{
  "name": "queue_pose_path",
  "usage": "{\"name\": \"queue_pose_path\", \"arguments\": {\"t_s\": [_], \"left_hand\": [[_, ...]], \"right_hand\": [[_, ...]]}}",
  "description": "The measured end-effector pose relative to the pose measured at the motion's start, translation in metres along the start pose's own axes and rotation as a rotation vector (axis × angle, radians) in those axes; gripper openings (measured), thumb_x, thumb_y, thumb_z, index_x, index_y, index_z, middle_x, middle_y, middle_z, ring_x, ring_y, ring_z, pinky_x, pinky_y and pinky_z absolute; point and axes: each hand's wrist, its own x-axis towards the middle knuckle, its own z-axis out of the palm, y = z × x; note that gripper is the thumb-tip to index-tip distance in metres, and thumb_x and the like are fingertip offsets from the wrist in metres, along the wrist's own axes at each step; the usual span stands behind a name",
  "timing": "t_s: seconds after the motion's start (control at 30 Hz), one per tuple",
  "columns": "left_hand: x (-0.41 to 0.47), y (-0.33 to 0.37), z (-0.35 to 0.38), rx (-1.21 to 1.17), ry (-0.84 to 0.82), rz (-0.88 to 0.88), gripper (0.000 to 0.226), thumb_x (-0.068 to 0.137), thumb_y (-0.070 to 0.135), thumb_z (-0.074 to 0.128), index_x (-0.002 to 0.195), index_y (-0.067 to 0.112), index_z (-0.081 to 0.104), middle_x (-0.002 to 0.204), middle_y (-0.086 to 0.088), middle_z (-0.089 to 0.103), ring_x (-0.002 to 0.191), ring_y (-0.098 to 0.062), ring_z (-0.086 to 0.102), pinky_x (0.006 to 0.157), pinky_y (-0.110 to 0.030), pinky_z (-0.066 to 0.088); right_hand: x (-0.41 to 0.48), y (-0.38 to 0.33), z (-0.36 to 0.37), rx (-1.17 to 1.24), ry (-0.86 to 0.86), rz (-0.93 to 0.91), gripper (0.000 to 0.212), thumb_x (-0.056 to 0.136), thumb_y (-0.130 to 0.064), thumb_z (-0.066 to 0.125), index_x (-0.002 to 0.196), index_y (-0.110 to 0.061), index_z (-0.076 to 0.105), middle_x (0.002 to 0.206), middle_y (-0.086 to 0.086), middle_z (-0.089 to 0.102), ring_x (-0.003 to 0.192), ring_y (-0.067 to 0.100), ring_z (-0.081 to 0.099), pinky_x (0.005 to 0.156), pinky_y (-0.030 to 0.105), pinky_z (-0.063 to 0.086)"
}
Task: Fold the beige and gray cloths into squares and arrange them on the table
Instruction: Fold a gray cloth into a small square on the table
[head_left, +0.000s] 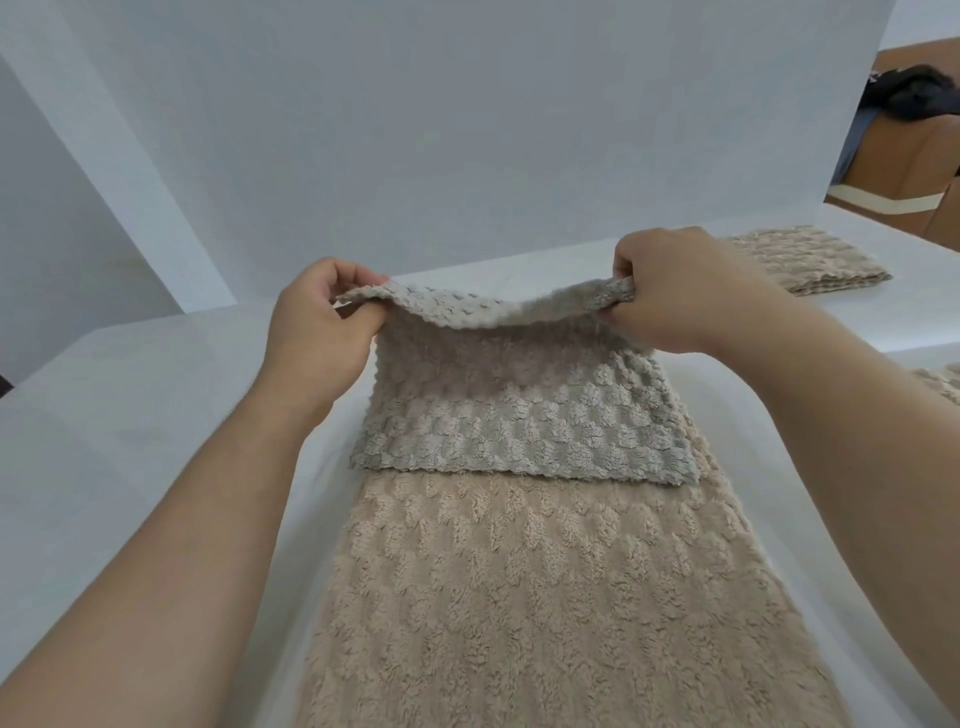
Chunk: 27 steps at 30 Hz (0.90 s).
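Pinching gray cloth corners, left hand, right hand.

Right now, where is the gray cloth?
Centre of the head view: the gray cloth lies over the far end of the beige cloth, its far edge held up by the left hand and the right hand.

Gray cloth (far edge lifted) drapes onto the flat beige cloth beneath.
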Motion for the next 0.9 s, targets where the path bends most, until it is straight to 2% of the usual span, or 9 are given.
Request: {"name": "queue_pose_path", "arguments": {"t_s": [0.1, 0.2, 0.27, 0.33, 0.4, 0.53, 0.6, 0.77, 0.9], "left_hand": [[-0.001, -0.002, 0.000, 0.003, -0.025, -0.004, 0.020, 0.080, 0.014, 0.072, 0.083, 0.033, 0.068, 0.108, 0.001, 0.074, 0.101, -0.029, 0.071, 0.093, -0.054, 0.057], [0.001, -0.003, -0.003, 0.093, -0.066, -0.019, 0.018, 0.083, 0.006, 0.075, 0.090, 0.022, 0.071, 0.105, 0.003, 0.075, 0.094, -0.027, 0.073, 0.091, -0.047, 0.059], [0.003, -0.004, -0.009, 0.189, -0.104, -0.040, 0.018, 0.081, 0.000, 0.076, 0.089, 0.016, 0.073, 0.100, 0.002, 0.076, 0.081, -0.023, 0.074, 0.079, -0.038, 0.062], [0.002, -0.003, -0.015, 0.284, -0.133, -0.054, 0.019, 0.080, -0.005, 0.073, 0.085, 0.013, 0.075, 0.089, -0.003, 0.076, 0.065, -0.016, 0.072, 0.065, -0.034, 0.056], [0.003, -0.002, -0.020, 0.324, -0.140, -0.076, 0.018, 0.079, -0.008, 0.072, 0.081, 0.010, 0.075, 0.076, -0.008, 0.075, 0.056, -0.013, 0.069, 0.060, -0.031, 0.051], [0.003, 0.002, -0.026, 0.363, -0.231, -0.142, 0.014, 0.077, -0.007, 0.075, 0.082, 0.006, 0.073, 0.072, -0.010, 0.076, 0.066, -0.018, 0.074, 0.066, -0.028, 0.055], [0.001, 0.006, -0.026, 0.394, -0.264, -0.144, 0.014, 0.076, -0.003, 0.079, 0.083, 0.008, 0.075, 0.073, -0.008, 0.076, 0.069, -0.017, 0.073, 0.067, -0.027, 0.055], [-0.004, 0.016, -0.027, 0.604, -0.371, -0.101, 0.018, 0.070, 0.011, 0.089, 0.075, 0.024, 0.078, 0.070, 0.004, 0.073, 0.058, -0.007, 0.059, 0.053, -0.023, 0.044], [-0.009, 0.022, -0.025, 0.758, -0.467, -0.095, 0.019, 0.069, 0.012, 0.090, 0.073, 0.025, 0.077, 0.070, 0.004, 0.072, 0.053, -0.008, 0.057, 0.052, -0.025, 0.044]], "right_hand": [[0.000, -0.001, 0.000, 0.037, -0.036, -0.010, 0.012, 0.086, -0.016, 0.066, 0.084, -0.015, 0.054, 0.082, 0.005, 0.059, 0.075, 0.027, 0.056, 0.055, 0.033, 0.043], [-0.003, -0.004, -0.006, 0.082, -0.078, -0.025, 0.014, 0.085, -0.010, 0.065, 0.082, -0.020, 0.056, 0.082, 0.000, 0.059, 0.072, 0.018, 0.053, 0.052, 0.027, 0.038], [-0.008, -0.008, -0.011, 0.054, -0.144, -0.049, 0.013, 0.083, -0.010, 0.067, 0.083, -0.021, 0.061, 0.084, -0.002, 0.062, 0.075, 0.017, 0.056, 0.054, 0.026, 0.041], [-0.013, -0.012, -0.016, -0.009, -0.244, -0.074, 0.011, 0.083, -0.013, 0.072, 0.085, -0.022, 0.066, 0.085, -0.003, 0.067, 0.078, 0.016, 0.060, 0.057, 0.026, 0.045], [-0.018, -0.016, -0.020, -0.065, -0.341, -0.097, 0.012, 0.084, -0.011, 0.071, 0.089, -0.022, 0.070, 0.084, -0.005, 0.069, 0.075, 0.012, 0.061, 0.056, 0.026, 0.045], [-0.025, -0.023, -0.024, -0.170, -0.455, -0.130, 0.022, 0.085, -0.007, 0.068, 0.097, -0.023, 0.076, 0.073, -0.011, 0.063, 0.067, 0.006, 0.056, 0.051, 0.022, 0.041], [-0.027, -0.027, -0.027, -0.203, -0.492, -0.128, 0.026, 0.084, -0.007, 0.071, 0.098, -0.027, 0.078, 0.068, -0.015, 0.060, 0.061, 0.001, 0.051, 0.045, 0.019, 0.036], [-0.032, -0.032, -0.033, -0.248, -0.508, -0.153, 0.027, 0.087, -0.009, 0.069, 0.101, -0.029, 0.080, 0.065, -0.016, 0.059, 0.057, -0.001, 0.049, 0.036, 0.011, 0.034], [-0.035, -0.033, -0.037, -0.273, -0.518, -0.139, 0.018, 0.086, -0.018, 0.074, 0.103, -0.023, 0.077, 0.071, -0.013, 0.061, 0.056, 0.001, 0.048, 0.037, 0.014, 0.033]]}}
